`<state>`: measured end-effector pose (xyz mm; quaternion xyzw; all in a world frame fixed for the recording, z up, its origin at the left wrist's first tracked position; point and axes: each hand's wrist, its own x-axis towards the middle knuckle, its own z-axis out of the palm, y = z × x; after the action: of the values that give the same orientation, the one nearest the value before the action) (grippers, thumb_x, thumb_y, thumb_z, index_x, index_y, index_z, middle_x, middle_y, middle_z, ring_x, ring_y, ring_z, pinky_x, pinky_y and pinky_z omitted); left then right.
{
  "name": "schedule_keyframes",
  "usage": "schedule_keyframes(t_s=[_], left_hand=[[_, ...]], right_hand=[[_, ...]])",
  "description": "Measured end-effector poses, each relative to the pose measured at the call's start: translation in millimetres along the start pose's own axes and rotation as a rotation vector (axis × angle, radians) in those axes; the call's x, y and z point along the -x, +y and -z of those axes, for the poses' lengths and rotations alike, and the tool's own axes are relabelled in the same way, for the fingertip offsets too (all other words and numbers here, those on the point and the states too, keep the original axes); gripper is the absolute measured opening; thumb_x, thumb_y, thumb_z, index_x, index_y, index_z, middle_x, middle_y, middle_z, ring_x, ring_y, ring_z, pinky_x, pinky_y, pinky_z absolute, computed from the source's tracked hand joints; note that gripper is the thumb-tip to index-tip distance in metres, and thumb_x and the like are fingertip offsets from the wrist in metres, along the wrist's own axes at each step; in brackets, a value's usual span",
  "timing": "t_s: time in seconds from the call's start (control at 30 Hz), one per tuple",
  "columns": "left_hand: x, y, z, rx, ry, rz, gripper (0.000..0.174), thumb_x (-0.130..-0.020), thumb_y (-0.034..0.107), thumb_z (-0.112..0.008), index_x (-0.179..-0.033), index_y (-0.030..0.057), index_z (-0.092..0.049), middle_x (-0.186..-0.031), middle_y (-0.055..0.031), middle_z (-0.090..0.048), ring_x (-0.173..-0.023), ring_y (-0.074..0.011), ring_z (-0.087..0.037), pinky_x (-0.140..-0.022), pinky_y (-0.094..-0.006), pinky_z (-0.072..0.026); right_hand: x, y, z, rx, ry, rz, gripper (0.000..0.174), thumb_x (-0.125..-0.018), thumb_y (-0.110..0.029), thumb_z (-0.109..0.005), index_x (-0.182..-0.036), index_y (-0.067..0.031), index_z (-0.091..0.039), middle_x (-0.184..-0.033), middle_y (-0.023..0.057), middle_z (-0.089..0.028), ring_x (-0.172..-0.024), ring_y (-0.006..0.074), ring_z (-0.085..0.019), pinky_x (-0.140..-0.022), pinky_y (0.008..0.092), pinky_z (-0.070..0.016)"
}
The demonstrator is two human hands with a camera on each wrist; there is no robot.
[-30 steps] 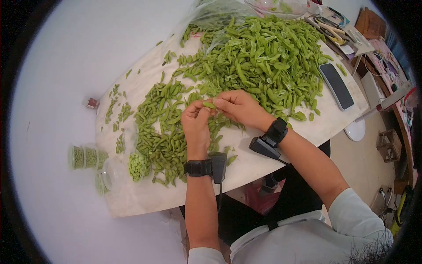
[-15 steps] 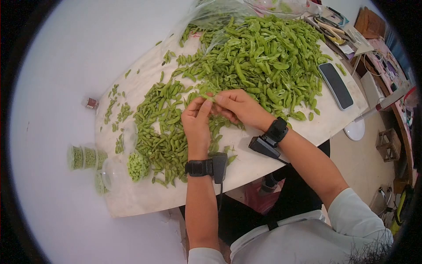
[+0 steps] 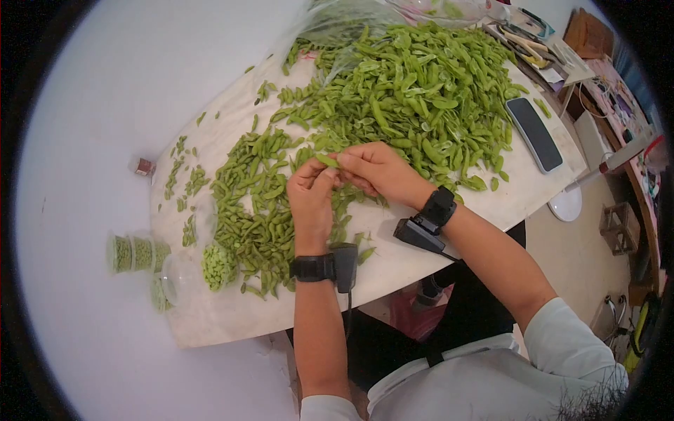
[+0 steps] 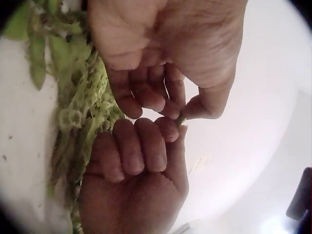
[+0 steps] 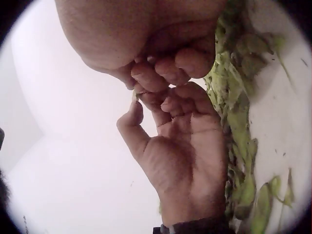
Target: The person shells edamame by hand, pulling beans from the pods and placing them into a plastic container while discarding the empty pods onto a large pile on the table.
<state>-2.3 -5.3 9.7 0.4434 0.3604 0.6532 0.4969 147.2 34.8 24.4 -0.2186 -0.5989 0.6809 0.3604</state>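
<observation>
In the head view, my left hand (image 3: 311,203) and right hand (image 3: 385,172) meet fingertip to fingertip over the table. Between them they pinch a green soybean pod (image 3: 327,161), thumbs and forefingers at its ends. Only a sliver of the pod (image 4: 181,119) shows in the left wrist view, where the other fingers of both hands are curled. Loose whole pods (image 3: 260,217) lie spread beneath and left of the hands. A tall heap of brighter green pods (image 3: 442,105), several split open, rises just beyond the right hand.
Pale green beans (image 3: 219,266) sit in clear plastic at the table's left, beside lidded tubs (image 3: 133,252) of beans. A phone (image 3: 535,135) lies at the right edge. Clear plastic bagging (image 3: 344,31) and tools (image 3: 530,45) are at the back. Few-pod clusters (image 3: 196,180) lie near the wall.
The pod at the fingertips was mostly covered half a second ago and now shows as a green length above the left forefinger. Both hands stay almost in place.
</observation>
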Motion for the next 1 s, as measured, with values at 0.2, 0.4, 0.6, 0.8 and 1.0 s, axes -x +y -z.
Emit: schedule_keyframes(t_s=[0.2, 0.4, 0.6, 0.8, 1.0], left_hand=[[0, 1, 2, 0.061, -0.036, 0.011, 0.011, -0.085, 0.004, -0.056, -0.092, -0.0032, -0.059, -0.082, -0.0066, -0.059, -0.071, -0.0129, -0.053, -0.068, -0.0247, -0.0439], [-1, -2, 5, 0.070, -0.040, 0.018, 0.011, -0.085, 0.005, -0.058, -0.093, -0.0033, -0.059, -0.082, -0.0070, -0.059, -0.072, -0.0131, -0.053, -0.068, -0.0249, -0.0437], [0, -4, 6, 0.036, -0.043, 0.002, 0.015, -0.084, 0.004, -0.055, -0.095, -0.0046, -0.058, -0.085, -0.0066, -0.060, -0.073, -0.0128, -0.054, -0.069, -0.0250, -0.0434], [-1, -2, -2, 0.055, -0.002, -0.025, 0.010, -0.082, -0.004, -0.053, -0.090, -0.0046, -0.059, -0.078, -0.0056, -0.059, -0.069, -0.0109, -0.054, -0.066, -0.0232, -0.0422], [0, -1, -3, 0.099, -0.036, 0.001, 0.014, -0.086, 0.003, -0.054, -0.098, -0.0042, -0.057, -0.087, -0.0068, -0.060, -0.075, -0.0133, -0.056, -0.069, -0.0253, -0.0444]], right_hand=[[0, 0, 2, -0.052, 0.002, -0.011, 0.036, -0.096, -0.031, -0.046, -0.071, -0.0055, -0.054, -0.056, -0.0051, -0.044, -0.047, 0.0031, -0.037, -0.044, 0.0188, -0.0298], [0, 3, 3, -0.076, 0.009, -0.013, 0.035, -0.096, -0.031, -0.046, -0.074, -0.0061, -0.055, -0.051, -0.0048, -0.041, -0.044, 0.0037, -0.038, -0.042, 0.0188, -0.0311], [0, 1, 1, 0.009, 0.015, 0.006, 0.035, -0.096, -0.031, -0.046, -0.074, -0.0055, -0.056, -0.052, -0.0051, -0.042, -0.044, 0.0027, -0.038, -0.042, 0.0185, -0.0309], [0, 4, 1, 0.000, 0.041, 0.000, 0.036, -0.095, -0.030, -0.049, -0.070, -0.0047, -0.056, -0.054, -0.0053, -0.045, -0.046, 0.0024, -0.036, -0.043, 0.0191, -0.0290], [-1, 2, 2, -0.097, 0.036, -0.066, 0.036, -0.096, -0.032, -0.045, -0.076, -0.0040, -0.057, -0.053, -0.0044, -0.042, -0.044, 0.0036, -0.037, -0.042, 0.0190, -0.0309]])
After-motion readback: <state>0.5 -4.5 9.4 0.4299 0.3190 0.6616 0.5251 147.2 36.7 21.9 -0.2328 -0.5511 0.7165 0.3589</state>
